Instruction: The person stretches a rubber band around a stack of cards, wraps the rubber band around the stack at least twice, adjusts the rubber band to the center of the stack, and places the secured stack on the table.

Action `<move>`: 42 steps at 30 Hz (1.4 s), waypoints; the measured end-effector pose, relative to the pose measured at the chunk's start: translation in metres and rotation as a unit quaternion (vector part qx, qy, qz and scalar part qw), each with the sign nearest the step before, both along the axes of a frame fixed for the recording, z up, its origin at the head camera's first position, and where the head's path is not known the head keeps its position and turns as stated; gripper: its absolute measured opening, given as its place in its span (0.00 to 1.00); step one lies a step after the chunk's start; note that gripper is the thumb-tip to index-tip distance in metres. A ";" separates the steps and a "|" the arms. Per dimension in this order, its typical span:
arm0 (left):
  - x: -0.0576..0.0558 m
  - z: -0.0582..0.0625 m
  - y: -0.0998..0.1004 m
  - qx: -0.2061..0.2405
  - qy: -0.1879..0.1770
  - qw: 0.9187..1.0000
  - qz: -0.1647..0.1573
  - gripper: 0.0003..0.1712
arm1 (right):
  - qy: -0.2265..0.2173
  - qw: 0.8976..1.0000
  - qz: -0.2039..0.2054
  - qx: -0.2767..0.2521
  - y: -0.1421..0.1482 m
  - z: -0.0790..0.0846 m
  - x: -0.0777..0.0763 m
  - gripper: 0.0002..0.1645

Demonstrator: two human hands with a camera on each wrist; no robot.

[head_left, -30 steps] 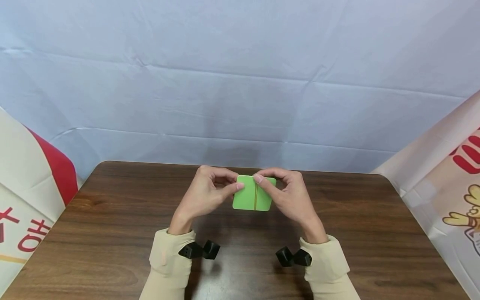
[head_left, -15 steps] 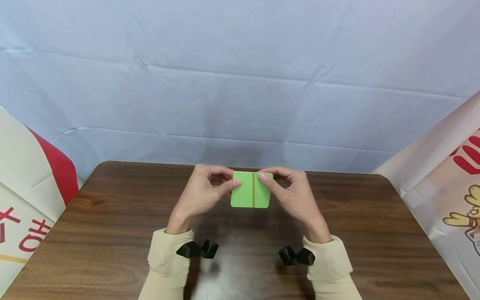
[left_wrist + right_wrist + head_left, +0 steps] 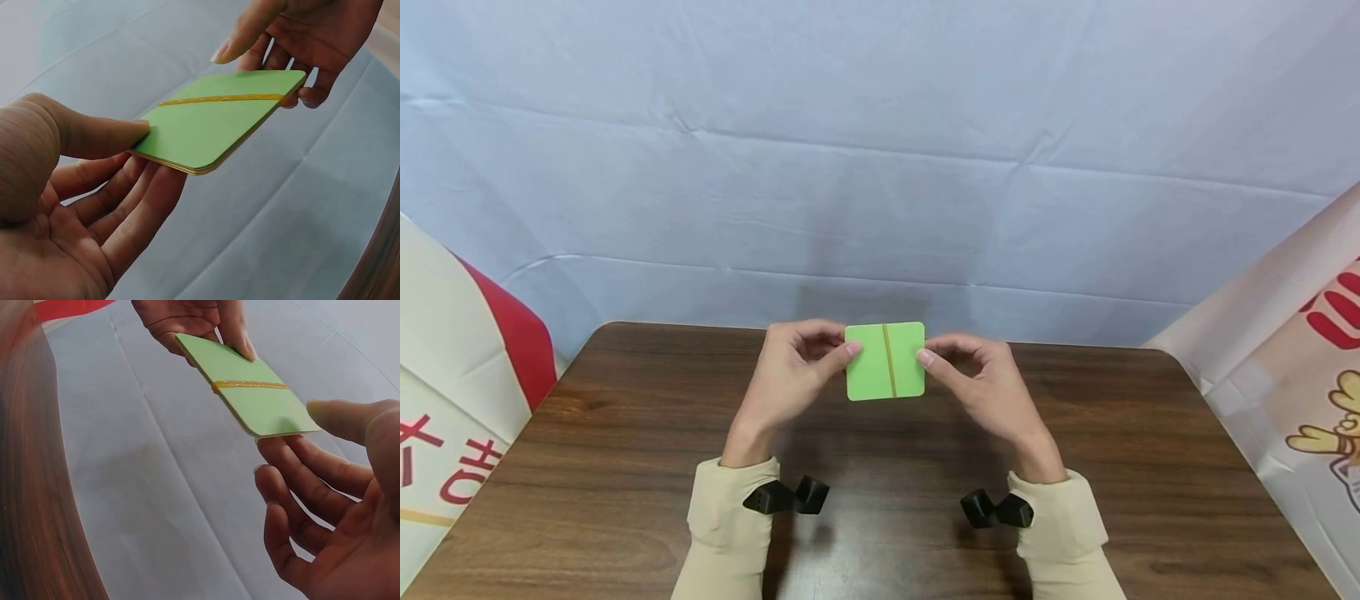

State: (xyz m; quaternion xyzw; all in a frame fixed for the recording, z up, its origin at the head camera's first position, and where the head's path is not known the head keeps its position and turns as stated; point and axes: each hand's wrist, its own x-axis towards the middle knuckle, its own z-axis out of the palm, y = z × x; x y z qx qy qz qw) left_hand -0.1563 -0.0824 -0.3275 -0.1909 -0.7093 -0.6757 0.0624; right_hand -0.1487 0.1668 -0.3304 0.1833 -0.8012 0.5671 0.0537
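A thin stack of square green cards (image 3: 867,371) with rounded corners is held up above the table in the head view. A yellow-brown rubber band (image 3: 222,99) runs around its middle, and the left wrist view shows layered edges. My left hand (image 3: 784,372) pinches the stack's left edge, thumb on top and fingers beneath. At the opposite edge is my right hand (image 3: 996,390). Its fingers (image 3: 290,459) lie under the edge, while its thumb stands slightly off the top face in both wrist views. The stack's underside is hidden.
The dark wooden table (image 3: 625,467) spreads beneath both hands. Behind it hangs a pale blue cloth (image 3: 880,167). Printed banners stand at the left (image 3: 452,350) and right (image 3: 1292,358). Each sleeve cuff carries a small black wrist camera.
The card stack has moved left and up, with a slight tilt. My left hand has shifted left with it, while my right thumb has slid from near the band to the right edge.
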 end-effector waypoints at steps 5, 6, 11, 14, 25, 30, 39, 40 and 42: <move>-0.001 0.000 0.000 0.033 -0.008 0.999 0.019 0.05 | -0.027 0.999 0.010 0.019 -0.001 0.000 0.000 0.09; -0.001 0.000 0.000 0.042 -0.011 0.999 0.021 0.06 | -0.031 0.999 0.012 0.022 -0.001 0.000 0.000 0.09; -0.001 0.001 0.001 0.077 -0.023 0.997 0.022 0.07 | -0.045 0.998 0.025 0.019 -0.002 -0.003 -0.001 0.08; -0.001 0.001 0.002 0.090 -0.023 0.995 0.022 0.08 | -0.051 0.998 0.026 0.009 -0.003 -0.004 -0.001 0.07; 0.000 0.001 0.005 0.062 -0.054 0.996 -0.025 0.10 | -0.028 0.998 -0.010 -0.053 -0.004 -0.004 -0.002 0.09; 0.002 0.002 0.006 0.020 -0.077 0.995 -0.054 0.07 | -0.026 0.996 -0.021 -0.084 -0.004 -0.004 -0.004 0.10; 0.002 0.001 0.009 0.022 -0.052 0.997 -0.045 0.04 | -0.057 0.993 0.009 -0.104 -0.004 -0.003 -0.002 0.11; 0.002 0.001 0.009 0.024 -0.052 0.997 -0.045 0.04 | -0.061 0.993 0.016 -0.101 -0.004 -0.002 -0.002 0.11; 0.002 0.000 0.010 0.027 -0.055 0.997 -0.046 0.04 | -0.066 0.993 0.030 -0.091 -0.004 -0.002 -0.001 0.11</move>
